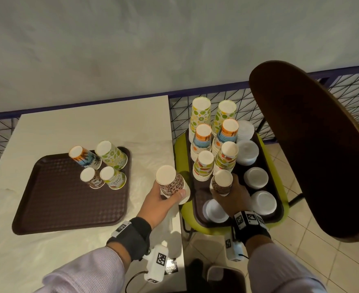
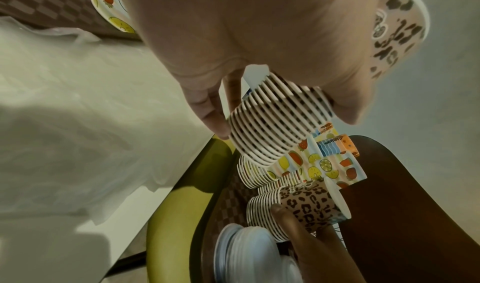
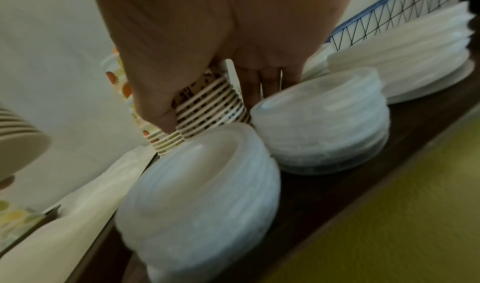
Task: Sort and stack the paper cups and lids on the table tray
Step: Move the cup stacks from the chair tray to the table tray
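My left hand (image 1: 163,200) grips a stack of upside-down leopard-print cups (image 1: 169,180) above the table's right edge; the left wrist view shows several nested rims (image 2: 280,121) between thumb and fingers. My right hand (image 1: 231,197) holds a second leopard-print stack (image 1: 221,182) standing on the chair tray (image 1: 199,195), its rims (image 3: 207,106) next to white lid stacks (image 3: 202,195). The brown table tray (image 1: 68,199) carries a palm-print cup (image 1: 85,157), a lime-print cup (image 1: 112,155), a small brown cup (image 1: 92,178) and a green lettered cup (image 1: 113,177), all upside down.
The chair tray also bears several tall stacks of fruit-print and striped cups (image 1: 204,166) and white lid stacks (image 1: 255,177). It rests on a green seat (image 1: 280,187) with a dark chair back (image 1: 311,144) at the right. A wire fence (image 1: 227,100) runs behind.
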